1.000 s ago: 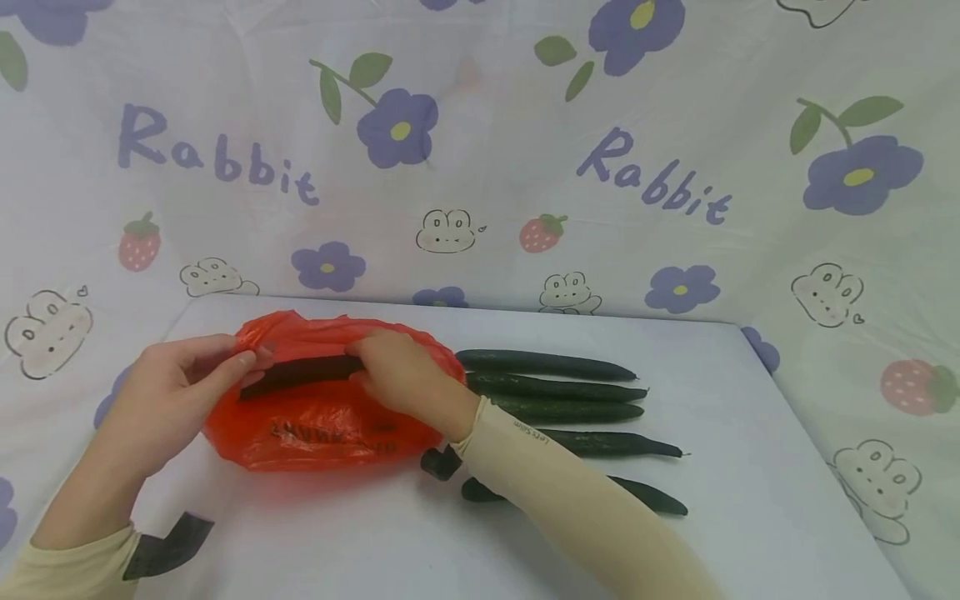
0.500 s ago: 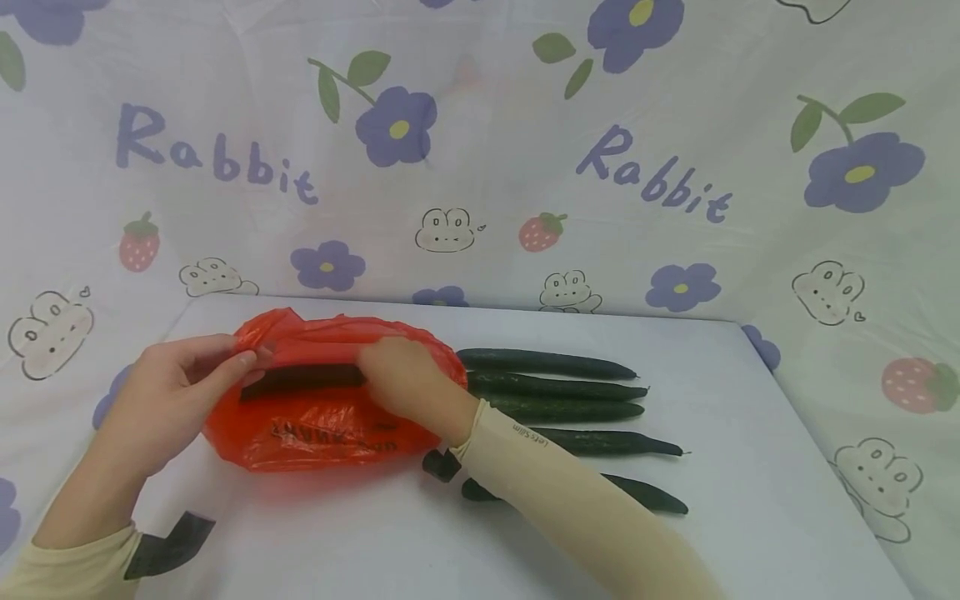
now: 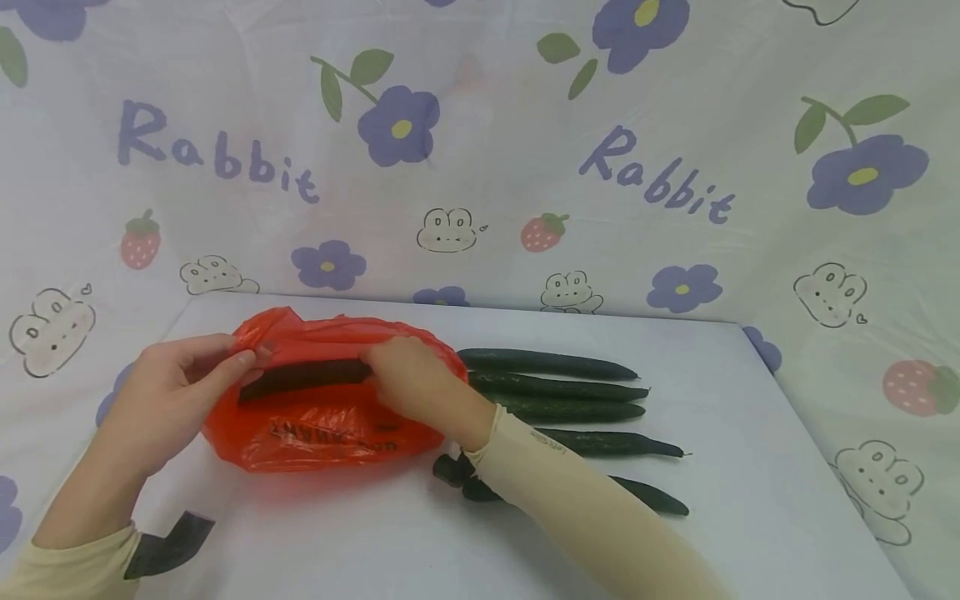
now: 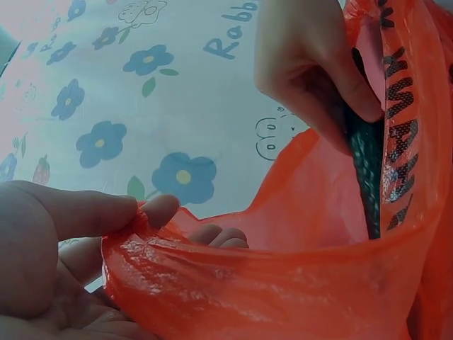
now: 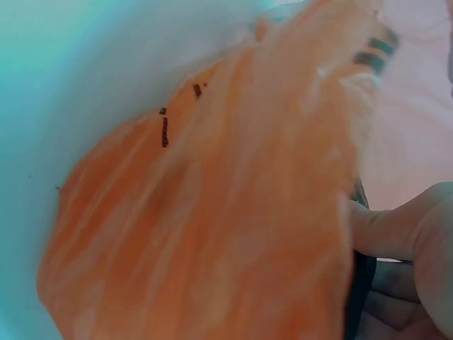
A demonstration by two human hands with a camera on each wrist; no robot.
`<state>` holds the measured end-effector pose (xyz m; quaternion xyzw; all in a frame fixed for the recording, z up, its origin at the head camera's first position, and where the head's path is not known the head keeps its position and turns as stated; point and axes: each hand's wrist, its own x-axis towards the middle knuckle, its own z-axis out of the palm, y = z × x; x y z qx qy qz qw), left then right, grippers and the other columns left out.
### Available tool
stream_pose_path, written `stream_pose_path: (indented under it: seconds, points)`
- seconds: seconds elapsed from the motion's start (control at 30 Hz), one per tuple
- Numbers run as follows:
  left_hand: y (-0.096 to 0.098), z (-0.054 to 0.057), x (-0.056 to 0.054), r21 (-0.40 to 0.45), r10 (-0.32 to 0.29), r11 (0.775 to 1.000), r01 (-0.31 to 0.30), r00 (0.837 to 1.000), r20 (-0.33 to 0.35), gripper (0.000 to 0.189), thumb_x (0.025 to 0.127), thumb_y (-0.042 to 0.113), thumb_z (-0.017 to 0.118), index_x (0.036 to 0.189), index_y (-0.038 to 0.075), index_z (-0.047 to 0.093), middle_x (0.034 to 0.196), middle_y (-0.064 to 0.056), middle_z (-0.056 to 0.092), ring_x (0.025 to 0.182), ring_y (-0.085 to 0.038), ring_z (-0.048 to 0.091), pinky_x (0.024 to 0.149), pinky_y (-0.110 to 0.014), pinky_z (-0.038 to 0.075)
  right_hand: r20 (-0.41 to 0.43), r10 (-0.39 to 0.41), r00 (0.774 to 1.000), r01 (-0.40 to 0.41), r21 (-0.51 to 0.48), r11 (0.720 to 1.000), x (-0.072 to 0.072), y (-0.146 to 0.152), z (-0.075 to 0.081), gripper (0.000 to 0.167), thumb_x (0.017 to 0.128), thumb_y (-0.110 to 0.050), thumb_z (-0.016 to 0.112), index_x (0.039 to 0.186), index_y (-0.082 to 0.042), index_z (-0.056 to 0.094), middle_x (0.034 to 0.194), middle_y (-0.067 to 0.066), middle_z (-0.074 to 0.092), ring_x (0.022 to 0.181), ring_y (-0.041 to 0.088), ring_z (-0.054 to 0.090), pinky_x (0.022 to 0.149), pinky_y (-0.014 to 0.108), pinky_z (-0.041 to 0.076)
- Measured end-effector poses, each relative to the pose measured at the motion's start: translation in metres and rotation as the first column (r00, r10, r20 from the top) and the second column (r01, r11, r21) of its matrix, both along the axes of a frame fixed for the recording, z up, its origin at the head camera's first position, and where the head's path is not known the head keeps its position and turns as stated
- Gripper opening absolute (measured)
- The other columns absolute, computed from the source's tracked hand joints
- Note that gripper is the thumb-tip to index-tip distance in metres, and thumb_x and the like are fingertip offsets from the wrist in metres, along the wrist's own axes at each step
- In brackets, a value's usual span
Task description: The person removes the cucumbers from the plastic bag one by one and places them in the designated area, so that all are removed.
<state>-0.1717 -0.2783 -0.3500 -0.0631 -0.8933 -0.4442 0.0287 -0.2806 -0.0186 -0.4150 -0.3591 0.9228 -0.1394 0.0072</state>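
My left hand (image 3: 168,400) pinches the rim of a red plastic bag (image 3: 315,429) between thumb and forefinger, on the bag's left side. Dark printed letters show on the bag's front. A dark green cucumber (image 3: 300,377) lies across the bag's mouth, gripped near its right end by my right hand (image 3: 420,383). In the left wrist view the cucumber (image 4: 366,177) points down inside the bag's opening, and my right fingers curl round its upper part. The bag (image 5: 212,205) fills most of the right wrist view and hides much of the cucumber (image 5: 361,290).
Several more cucumbers (image 3: 551,364) lie side by side on the white table (image 3: 337,533), right of the bag; my right forearm covers parts of some. A patterned cloth (image 3: 480,150) hangs behind the table. A black strap (image 3: 171,546) sticks out from my left sleeve.
My right hand has shifted slightly to the right with the cucumber, which dipped and came up again. My left hand stays in place on the bag's rim.
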Motion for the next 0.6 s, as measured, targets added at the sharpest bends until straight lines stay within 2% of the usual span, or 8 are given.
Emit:
stream_pose_path:
  seconds: [0.13, 0.3, 0.6]
  points:
    - [-0.001, 0.001, 0.0, -0.017, 0.012, 1.0, -0.012, 1.0, 0.001, 0.044, 0.112, 0.029, 0.064, 0.145, 0.0, 0.067, 0.128, -0.018, 0.076, 0.1, 0.007, 0.072, 0.086, -0.006, 0.049, -0.02, 0.014, 1.0, -0.014, -0.005, 1.0, 0.001, 0.007, 0.006, 0.02, 0.101, -0.015, 0.078, 0.121, -0.019, 0.077, 0.102, -0.009, 0.075, 0.097, 0.01, 0.068, 0.101, 0.03, 0.057]
    - [0.0, 0.0, 0.0, -0.011, 0.013, 1.0, -0.013, 1.0, -0.004, 0.042, 0.112, 0.027, 0.064, 0.144, -0.001, 0.068, 0.127, -0.017, 0.076, 0.1, 0.007, 0.072, 0.086, -0.006, 0.049, -0.02, 0.029, 0.999, -0.03, -0.033, 0.999, 0.002, 0.015, 0.011, 0.022, 0.102, -0.016, 0.078, 0.124, -0.017, 0.078, 0.102, -0.008, 0.075, 0.098, 0.012, 0.068, 0.1, 0.028, 0.057]
    - [0.001, 0.0, 0.0, 0.008, 0.005, 1.0, -0.005, 1.0, -0.01, 0.04, 0.113, 0.024, 0.063, 0.143, -0.001, 0.068, 0.128, -0.018, 0.076, 0.102, 0.005, 0.072, 0.088, -0.006, 0.048, 0.04, -0.02, 0.999, 0.023, -0.07, 0.997, 0.008, 0.035, 0.017, 0.043, 0.103, -0.017, 0.078, 0.145, -0.013, 0.071, 0.115, -0.003, 0.077, 0.104, 0.016, 0.07, 0.1, 0.029, 0.057]
